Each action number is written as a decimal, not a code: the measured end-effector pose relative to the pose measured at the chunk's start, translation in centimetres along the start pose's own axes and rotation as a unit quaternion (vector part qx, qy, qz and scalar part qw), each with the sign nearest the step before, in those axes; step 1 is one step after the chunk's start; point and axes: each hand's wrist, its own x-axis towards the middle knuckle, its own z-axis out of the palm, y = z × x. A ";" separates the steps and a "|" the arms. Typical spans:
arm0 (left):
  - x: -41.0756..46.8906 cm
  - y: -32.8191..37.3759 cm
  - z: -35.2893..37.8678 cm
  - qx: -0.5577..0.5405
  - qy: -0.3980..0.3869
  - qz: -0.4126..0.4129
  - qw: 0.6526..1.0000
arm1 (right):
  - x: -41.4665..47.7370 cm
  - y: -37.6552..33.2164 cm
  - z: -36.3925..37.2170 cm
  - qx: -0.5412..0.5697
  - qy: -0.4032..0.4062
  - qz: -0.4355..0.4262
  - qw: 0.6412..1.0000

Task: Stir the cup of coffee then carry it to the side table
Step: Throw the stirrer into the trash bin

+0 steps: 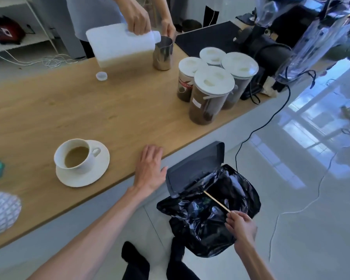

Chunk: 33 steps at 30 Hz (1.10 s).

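A white cup of milky coffee (75, 154) stands on a white saucer (95, 176) near the front edge of the wooden counter (69, 110). My left hand (150, 168) lies flat and open on the counter's edge, to the right of the saucer and apart from it. My right hand (240, 227) pinches one end of a thin wooden stir stick (216, 201). The stick reaches out over an open bin lined with a black bag (206, 211), which stands on the floor below the counter.
Across the counter another person's hand (135, 17) tips a white jug (117, 45) over a steel pitcher (163, 53); its cap (101, 75) lies nearby. Several lidded jars (210, 93) and a grinder (271, 47) stand at the right. Cables (257, 130) trail over the glossy floor.
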 end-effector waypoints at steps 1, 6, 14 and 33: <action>0.0 0.2 0.4 0.002 -0.003 -0.010 1.000 | 0.9 0.7 -0.1 -0.015 0.014 0.010 1.000; 0.1 0.2 1.8 0.025 0.004 -0.032 0.999 | 4.7 3.0 0.5 -0.089 0.052 0.057 0.993; 0.2 0.0 2.1 0.041 -0.019 -0.035 0.998 | 7.4 3.6 2.0 -0.157 0.055 0.077 0.983; 0.6 1.9 -7.8 -0.053 -0.013 -0.085 0.995 | -4.9 -10.5 11.0 -0.210 -0.276 -0.234 0.908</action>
